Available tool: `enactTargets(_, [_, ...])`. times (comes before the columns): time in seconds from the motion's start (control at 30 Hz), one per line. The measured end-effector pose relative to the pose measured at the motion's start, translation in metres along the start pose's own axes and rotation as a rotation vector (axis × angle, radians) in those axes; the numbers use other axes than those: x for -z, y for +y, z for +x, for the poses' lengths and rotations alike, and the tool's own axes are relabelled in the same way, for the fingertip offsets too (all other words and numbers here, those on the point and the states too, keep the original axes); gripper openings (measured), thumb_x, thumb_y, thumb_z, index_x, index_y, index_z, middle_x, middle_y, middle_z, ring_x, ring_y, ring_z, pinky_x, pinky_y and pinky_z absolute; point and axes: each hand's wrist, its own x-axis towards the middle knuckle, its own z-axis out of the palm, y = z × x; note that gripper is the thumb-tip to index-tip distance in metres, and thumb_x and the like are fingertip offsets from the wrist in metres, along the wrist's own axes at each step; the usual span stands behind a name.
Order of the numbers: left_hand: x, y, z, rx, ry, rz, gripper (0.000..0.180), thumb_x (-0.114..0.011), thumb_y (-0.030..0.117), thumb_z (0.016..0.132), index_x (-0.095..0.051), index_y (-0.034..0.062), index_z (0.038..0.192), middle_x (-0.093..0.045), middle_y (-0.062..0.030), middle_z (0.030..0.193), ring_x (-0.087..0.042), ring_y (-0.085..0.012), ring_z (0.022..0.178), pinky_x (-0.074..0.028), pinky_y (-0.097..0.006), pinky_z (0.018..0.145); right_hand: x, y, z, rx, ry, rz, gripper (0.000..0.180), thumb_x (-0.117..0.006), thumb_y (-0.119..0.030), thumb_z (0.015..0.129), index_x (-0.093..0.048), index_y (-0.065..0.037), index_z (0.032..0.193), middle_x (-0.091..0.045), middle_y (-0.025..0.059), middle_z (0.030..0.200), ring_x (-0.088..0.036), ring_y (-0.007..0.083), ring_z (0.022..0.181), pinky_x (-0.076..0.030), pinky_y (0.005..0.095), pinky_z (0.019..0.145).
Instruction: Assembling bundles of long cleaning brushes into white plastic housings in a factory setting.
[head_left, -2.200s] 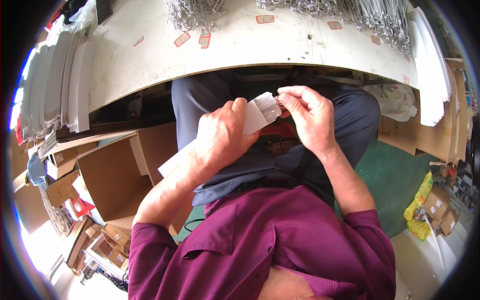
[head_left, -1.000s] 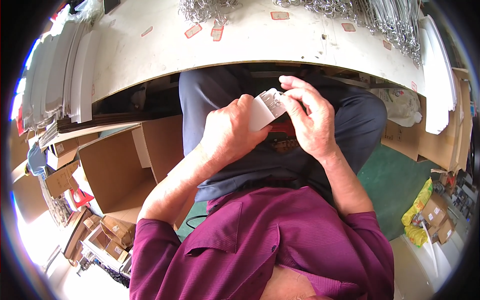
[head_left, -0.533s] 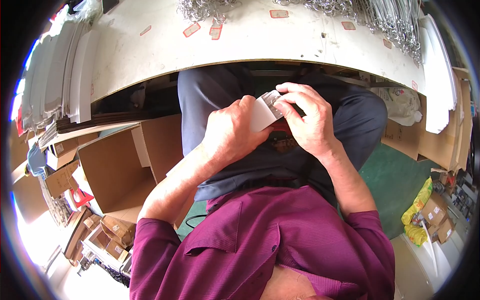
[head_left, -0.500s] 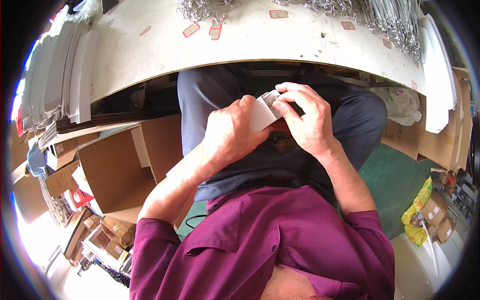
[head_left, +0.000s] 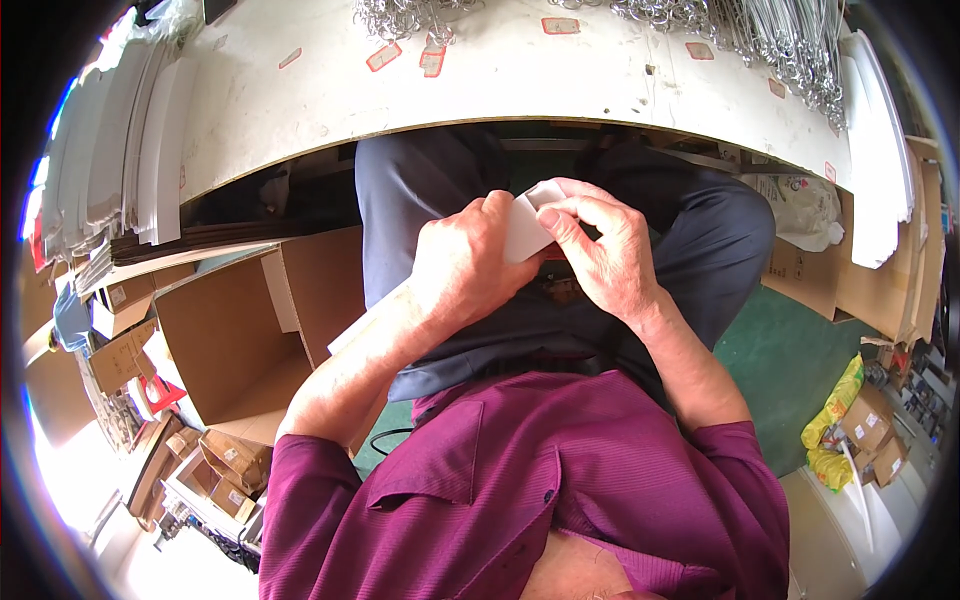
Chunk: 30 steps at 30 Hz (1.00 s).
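Observation:
A long, narrow white cardboard box (head_left: 527, 231) slants over my lap, its lower part running under my left forearm. My left hand (head_left: 466, 256) is closed around it near its upper end. At that end my right hand (head_left: 610, 240) pinches the box's end flap between thumb and fingers, and the fingers partly hide the opening. What lies inside the box cannot be made out now. Both hands are above my thighs, just in front of the table edge.
A white worktable (head_left: 480, 85) spans the far side, with bunches of metal wire hooks (head_left: 785, 50) along its back. Stacked flat white cartons (head_left: 120, 140) stand at the left, more white cartons (head_left: 875, 150) at the right. An open brown box (head_left: 235, 335) sits beside my left leg.
My right thumb and fingers have folded the white flap over the box's end. The metal wire pieces seen in the opening before are now covered. My left hand has stayed in place.

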Motion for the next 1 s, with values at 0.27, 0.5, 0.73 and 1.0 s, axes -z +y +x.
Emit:
enactTargets(0.27, [0.012, 0.002, 0.000, -0.016, 0.047, -0.136, 0.063, -0.087, 0.031, 0.078, -0.055, 0.0063, 0.127, -0.072, -0.0186, 0.105, -0.074, -0.0347, 0.096, -0.061, -0.042, 0.080, 0.014, 0.007, -0.009, -0.017, 0.018, 0.136, 0.019, -0.064, -0.009, 0.101, -0.073, 0.004, 0.111, -0.073, 0.0210, 0.113, -0.072, 0.0262, 0.103, -0.057, 0.0322, 0.087])
enactTargets(0.5, [0.015, 0.008, 0.004, -0.024, 0.026, -0.269, 0.064, -0.087, 0.026, 0.080, -0.051, 0.0137, 0.132, -0.071, -0.0188, 0.111, -0.073, -0.0354, 0.099, -0.061, -0.042, 0.082, 0.001, -0.004, -0.018, -0.238, 0.049, 0.464, 0.026, -0.056, 0.001, 0.103, -0.060, 0.005, 0.129, -0.074, 0.0119, 0.100, -0.071, 0.0130, 0.089, -0.064, 0.0312, 0.078])
enactTargets(0.73, [0.007, -0.003, 0.003, -0.126, 0.003, -0.237, 0.055, -0.082, 0.025, 0.083, -0.053, 0.0163, 0.129, -0.070, -0.0184, 0.109, -0.074, -0.0368, 0.092, -0.061, -0.044, 0.074, -0.003, -0.002, -0.019, -0.171, 0.081, 0.219, 0.019, -0.062, -0.002, 0.099, -0.065, 0.005, 0.117, -0.075, 0.0157, 0.093, -0.074, 0.0203, 0.080, -0.061, 0.0330, 0.072])
enactTargets(1.0, [0.008, 0.006, 0.000, -0.039, 0.056, -0.250, 0.067, -0.082, 0.022, 0.081, -0.046, 0.0037, 0.134, -0.072, -0.0228, 0.103, -0.074, -0.0379, 0.090, -0.061, -0.044, 0.077, -0.008, -0.010, -0.011, 0.027, 0.100, -0.071, 0.009, -0.069, -0.007, 0.095, -0.071, 0.002, 0.098, -0.072, 0.0161, 0.083, -0.072, 0.0246, 0.070, -0.056, 0.0331, 0.062])
